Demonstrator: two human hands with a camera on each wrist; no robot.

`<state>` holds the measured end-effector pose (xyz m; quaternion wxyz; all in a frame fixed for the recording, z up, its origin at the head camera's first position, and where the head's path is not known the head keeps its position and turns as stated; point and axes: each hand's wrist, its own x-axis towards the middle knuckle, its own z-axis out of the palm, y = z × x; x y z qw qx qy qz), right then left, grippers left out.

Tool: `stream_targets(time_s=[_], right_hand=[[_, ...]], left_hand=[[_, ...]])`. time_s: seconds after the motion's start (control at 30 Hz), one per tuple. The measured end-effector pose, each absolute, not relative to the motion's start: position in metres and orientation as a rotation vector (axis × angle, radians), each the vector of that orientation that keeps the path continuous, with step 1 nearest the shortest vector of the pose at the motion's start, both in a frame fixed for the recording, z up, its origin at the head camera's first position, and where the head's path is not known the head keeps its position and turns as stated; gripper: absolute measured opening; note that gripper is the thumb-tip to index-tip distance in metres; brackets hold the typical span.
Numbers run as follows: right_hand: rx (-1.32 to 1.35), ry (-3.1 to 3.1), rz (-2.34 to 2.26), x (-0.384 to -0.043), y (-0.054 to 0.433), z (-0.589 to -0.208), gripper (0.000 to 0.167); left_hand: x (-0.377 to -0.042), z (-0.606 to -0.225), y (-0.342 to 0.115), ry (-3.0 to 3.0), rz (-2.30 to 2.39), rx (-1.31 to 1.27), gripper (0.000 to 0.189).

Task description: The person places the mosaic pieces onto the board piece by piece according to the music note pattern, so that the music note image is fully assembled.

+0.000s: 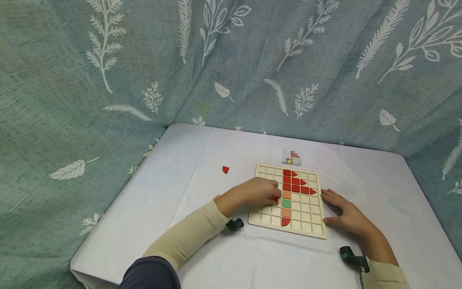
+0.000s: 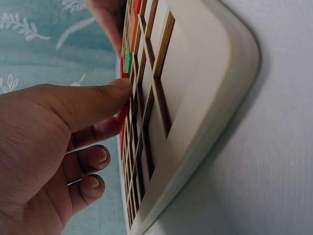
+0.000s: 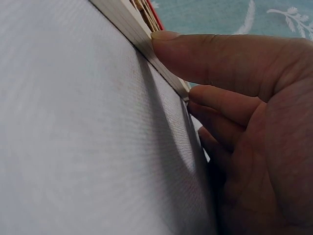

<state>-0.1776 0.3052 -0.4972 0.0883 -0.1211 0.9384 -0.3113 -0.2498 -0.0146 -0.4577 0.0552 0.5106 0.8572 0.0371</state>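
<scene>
My left hand [image 1: 260, 192] is over the left half of a pale wooden grid board [image 1: 306, 217], pinching a small red piece [image 1: 275, 199] between thumb and index finger. In the left wrist view the red piece [image 2: 122, 115] is close against the grid, partly covered by the fingertips. Beside it runs a column with an orange square [image 1: 286, 194], a green square [image 1: 286, 203], another orange square and a red quarter-round piece [image 1: 285, 221]. Three rows of red squares ending in triangles [image 1: 313, 191] fill cells above. My right hand [image 1: 344, 214] touches the board's right edge, thumb and fingers extended.
A small pattern card [image 1: 291, 157] lies just behind the board. One loose red quarter-round piece [image 1: 225, 169] is on the white cloth to the left. An orange piece [image 1: 216, 196] peeks out behind the left forearm. A leaf-patterned curtain [image 1: 223, 72] borders the table.
</scene>
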Motion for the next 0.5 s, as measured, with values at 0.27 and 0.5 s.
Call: stream_targets(time_s=[0.27,0.5], right_hand=[[-0.337,2.789,-0.923,-0.1781,0.3038,-0.4972,0.090],[-0.343,2.786,-0.938,-0.1787,0.3046,-0.4964,0.090]], left_hand=[[-0.2511,-0.4637,-0.0078,2.586,0.157,1.500,0.016],[-0.2500,-0.4647,-0.0060,2.571,0.158,1.498,0.021]])
